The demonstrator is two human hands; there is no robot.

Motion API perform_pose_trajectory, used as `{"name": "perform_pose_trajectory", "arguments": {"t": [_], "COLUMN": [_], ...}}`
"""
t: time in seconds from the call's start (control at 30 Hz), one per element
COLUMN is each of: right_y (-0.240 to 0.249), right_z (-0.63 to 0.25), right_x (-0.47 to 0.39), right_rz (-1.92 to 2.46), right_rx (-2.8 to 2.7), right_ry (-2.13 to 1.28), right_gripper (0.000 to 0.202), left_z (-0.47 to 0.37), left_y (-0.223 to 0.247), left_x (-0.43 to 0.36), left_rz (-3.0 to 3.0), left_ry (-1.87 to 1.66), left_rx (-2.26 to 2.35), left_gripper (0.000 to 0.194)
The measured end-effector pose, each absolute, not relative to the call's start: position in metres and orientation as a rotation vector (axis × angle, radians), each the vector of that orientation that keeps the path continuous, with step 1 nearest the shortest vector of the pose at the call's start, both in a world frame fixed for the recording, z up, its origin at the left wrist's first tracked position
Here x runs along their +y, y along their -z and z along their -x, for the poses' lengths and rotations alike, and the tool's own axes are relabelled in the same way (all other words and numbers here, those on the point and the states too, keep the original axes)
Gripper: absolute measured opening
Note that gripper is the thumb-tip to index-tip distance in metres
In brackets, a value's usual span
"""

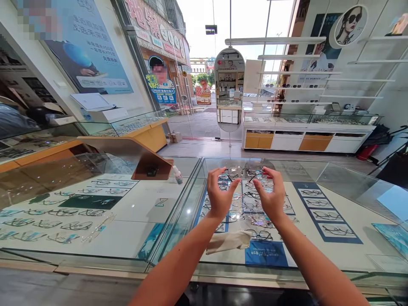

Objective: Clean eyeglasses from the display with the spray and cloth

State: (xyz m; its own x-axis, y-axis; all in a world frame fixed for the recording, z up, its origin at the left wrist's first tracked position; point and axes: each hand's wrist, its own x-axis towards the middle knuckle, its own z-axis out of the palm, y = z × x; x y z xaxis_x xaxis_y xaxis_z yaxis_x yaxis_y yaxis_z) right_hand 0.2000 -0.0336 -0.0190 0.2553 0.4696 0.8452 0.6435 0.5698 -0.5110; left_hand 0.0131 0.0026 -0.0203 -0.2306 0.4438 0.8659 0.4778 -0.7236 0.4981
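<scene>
A pair of thin-framed glasses (245, 171) is held up above the glass display case (201, 187). My left hand (220, 192) grips its left side between thumb and fingers. On the right side, my right hand (270, 191) pinches the frame and temple in the same way. Below my hands, rows of glasses show on the case. A beige cloth (228, 242) lies crumpled near my left forearm, with a dark-framed pair of glasses (259, 234) beside it and a blue card (266, 253) just in front.
A small white bottle (177, 175) stands on the left case beside a brown slanted stand (153, 163). More glasses (76, 225) fill the left case. An oval mirror (229, 91) stands beyond the counter.
</scene>
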Motion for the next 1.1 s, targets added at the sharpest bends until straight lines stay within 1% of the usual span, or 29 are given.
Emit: {"name": "perform_pose_trajectory", "arguments": {"t": [0.13,0.37,0.5,0.6,0.7,0.83,0.9,1.0,1.1], "right_y": [0.022,0.024,0.016,-0.006,-0.047,-0.108,-0.13,-0.144,-0.144], "right_z": [-0.2,-0.199,-0.199,-0.202,-0.207,-0.211,-0.21,-0.208,-0.204], "right_x": [-0.031,-0.032,-0.033,-0.03,-0.028,-0.041,-0.05,-0.063,-0.07], "right_rz": [1.052,1.065,1.05,1.072,1.09,1.074,1.058,1.069,1.105], "right_rx": [-1.384,-1.397,-1.384,-1.42,-1.468,-1.512,-1.507,-1.498,-1.502], "right_ry": [0.145,0.16,0.128,0.051,0.0,0.045,0.091,0.131,0.168], "right_gripper": [0.049,0.045,0.046,0.047,0.047,0.043,0.042,0.042,0.043], "left_z": [-0.011,-0.009,-0.006,-0.001,0.006,0.01,0.01,0.01,0.01], "left_y": [0.022,0.024,0.016,-0.005,-0.042,-0.1,-0.121,-0.136,-0.137], "left_x": [0.006,0.009,0.009,0.013,0.017,0.011,0.004,-0.006,-0.011], "left_rz": [1.951,1.971,2.001,2.045,2.094,2.077,2.067,2.058,2.032], "left_ry": [2.142,2.115,2.115,2.097,2.047,2.025,2.022,2.002,1.994], "left_rx": [-1.141,-1.15,-1.116,-1.107,-1.078,-0.965,-0.93,-0.933,-0.926], "left_gripper": [0.05,0.05,0.05,0.05,0.048,0.048,0.049,0.047,0.046]}}
